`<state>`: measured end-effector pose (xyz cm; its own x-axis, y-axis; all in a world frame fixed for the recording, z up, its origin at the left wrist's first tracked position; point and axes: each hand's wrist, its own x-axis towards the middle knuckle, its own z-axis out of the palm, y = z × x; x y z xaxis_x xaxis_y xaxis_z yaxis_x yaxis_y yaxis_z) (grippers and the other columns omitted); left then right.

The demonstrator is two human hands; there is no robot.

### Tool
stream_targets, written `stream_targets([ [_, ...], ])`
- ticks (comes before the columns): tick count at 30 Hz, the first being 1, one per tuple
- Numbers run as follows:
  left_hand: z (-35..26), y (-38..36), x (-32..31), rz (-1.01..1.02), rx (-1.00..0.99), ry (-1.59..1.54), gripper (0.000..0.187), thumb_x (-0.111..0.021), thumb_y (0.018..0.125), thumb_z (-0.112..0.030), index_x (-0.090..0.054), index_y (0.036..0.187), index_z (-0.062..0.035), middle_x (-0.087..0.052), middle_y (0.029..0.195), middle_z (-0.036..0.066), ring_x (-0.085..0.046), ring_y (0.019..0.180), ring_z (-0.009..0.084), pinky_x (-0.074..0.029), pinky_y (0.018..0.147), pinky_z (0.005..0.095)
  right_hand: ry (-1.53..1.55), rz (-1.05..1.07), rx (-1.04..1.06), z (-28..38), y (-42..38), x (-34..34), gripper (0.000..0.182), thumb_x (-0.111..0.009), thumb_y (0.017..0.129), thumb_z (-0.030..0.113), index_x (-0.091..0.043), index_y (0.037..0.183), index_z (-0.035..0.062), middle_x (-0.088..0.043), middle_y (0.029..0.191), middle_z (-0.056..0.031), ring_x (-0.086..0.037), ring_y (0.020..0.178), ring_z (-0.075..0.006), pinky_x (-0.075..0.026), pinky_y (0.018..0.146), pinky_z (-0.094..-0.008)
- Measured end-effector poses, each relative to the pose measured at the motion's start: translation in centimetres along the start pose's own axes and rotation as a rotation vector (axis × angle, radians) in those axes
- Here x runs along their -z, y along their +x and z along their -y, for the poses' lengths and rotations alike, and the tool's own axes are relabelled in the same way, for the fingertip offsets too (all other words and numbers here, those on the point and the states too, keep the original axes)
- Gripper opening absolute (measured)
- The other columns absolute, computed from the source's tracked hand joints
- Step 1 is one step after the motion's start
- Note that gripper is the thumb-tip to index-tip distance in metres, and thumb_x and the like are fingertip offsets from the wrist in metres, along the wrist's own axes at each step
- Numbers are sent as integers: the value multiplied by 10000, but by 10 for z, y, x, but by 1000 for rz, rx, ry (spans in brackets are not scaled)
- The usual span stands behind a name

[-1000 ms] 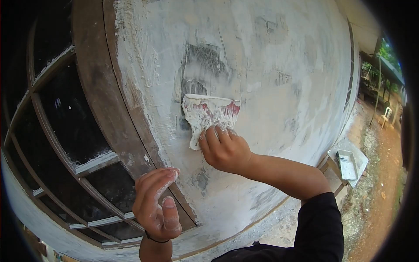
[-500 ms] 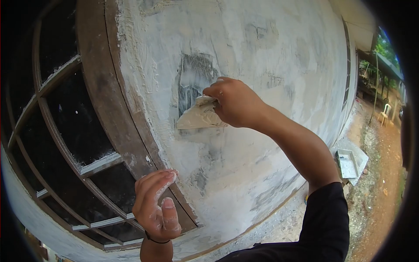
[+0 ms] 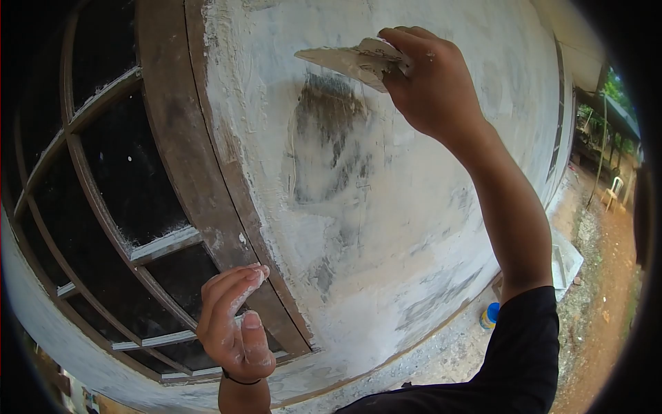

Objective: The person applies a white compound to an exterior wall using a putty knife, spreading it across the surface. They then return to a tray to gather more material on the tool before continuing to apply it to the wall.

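Note:
My right hand (image 3: 436,90) grips a putty knife (image 3: 348,62) with a wide, flat blade coated in cream putty. The blade is up against the plastered wall (image 3: 414,214), above a dark grey patch (image 3: 331,103) that shows through a thin, streaky layer of putty. My left hand (image 3: 238,328) is raised in front of the brown window frame (image 3: 169,103), fingers curved and thumb apart, with nothing in it. White putty smears its fingertips and palm.
Dark glass panes with a wooden lattice (image 3: 103,228) fill the left side. At the wall's foot stands a blue container (image 3: 490,315). A whitish tray (image 3: 567,265) lies behind my right arm, and a pale chair (image 3: 612,192) stands farther off on the dirt path.
My right hand has swept the putty knife upward over the dark patch, leaving it partly covered with putty. The left hand stays raised, slightly lower and left in view.

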<state>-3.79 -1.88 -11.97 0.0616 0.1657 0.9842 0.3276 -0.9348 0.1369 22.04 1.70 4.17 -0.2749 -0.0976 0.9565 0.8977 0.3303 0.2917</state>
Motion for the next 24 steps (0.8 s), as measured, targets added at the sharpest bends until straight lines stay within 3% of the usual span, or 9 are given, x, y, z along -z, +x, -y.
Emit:
stream_targets([
  [4, 2, 0, -5, 16, 2, -23, 323, -449, 837, -181, -585, 957, 86, -636, 905, 203, -604, 875, 302, -466, 802, 380, -188, -45, 155, 12, -35, -29, 118, -588, 640, 5, -562, 734, 71, -544, 725, -72, -566, 697, -264, -487, 571, -334],
  [8, 7, -3, -6, 51, 17, -59, 323, -454, 835, -186, -589, 957, 81, -637, 907, 201, -603, 872, 298, -455, 809, 375, -222, 81, 331, 40, -90, -53, 103, -579, 676, 117, -549, 748, 50, -569, 816, -92, -598, 783, -234, -495, 596, -304],
  [12, 19, -8, -3, 81, 40, -88, 323, -457, 835, -189, -592, 959, 77, -636, 916, 198, -602, 870, 296, -450, 817, 376, -166, 198, 340, 63, -122, -48, 154, -582, 682, 151, -581, 787, 38, -573, 828, -92, -584, 776, -223, -517, 668, -320],
  [14, 23, -11, -1, 93, 70, -116, 323, -458, 836, -190, -593, 960, 76, -635, 928, 198, -601, 875, 299, -448, 819, 381, -75, 202, 402, 73, -140, -45, 130, -579, 665, 130, -568, 769, 53, -543, 775, -82, -570, 711, -190, -463, 537, -264],
  [17, 28, -16, 1, 132, 86, -167, 323, -460, 828, -182, -592, 966, 79, -633, 938, 200, -600, 880, 303, -447, 821, 385, -33, 311, 442, 95, -176, -35, 124, -585, 667, 150, -574, 761, 70, -551, 782, -59, -559, 729, -173, -465, 554, -250],
  [21, 37, -26, 7, 241, 43, -178, 365, -433, 830, -173, -552, 1012, 120, -597, 964, 242, -606, 872, 293, -478, 811, 389, 51, 359, 341, 121, -198, -15, 125, -596, 656, 144, -564, 760, 80, -528, 760, -48, -550, 722, -185, -472, 563, -279],
  [24, 32, -38, 17, 211, 133, -224, 319, -470, 804, -158, -593, 973, 83, -635, 941, 199, -600, 887, 304, -449, 823, 384, 225, 627, 10, 129, -202, 1, 128, -594, 659, 79, -565, 783, 66, -530, 762, -73, -568, 790, -240, -482, 604, -320],
])
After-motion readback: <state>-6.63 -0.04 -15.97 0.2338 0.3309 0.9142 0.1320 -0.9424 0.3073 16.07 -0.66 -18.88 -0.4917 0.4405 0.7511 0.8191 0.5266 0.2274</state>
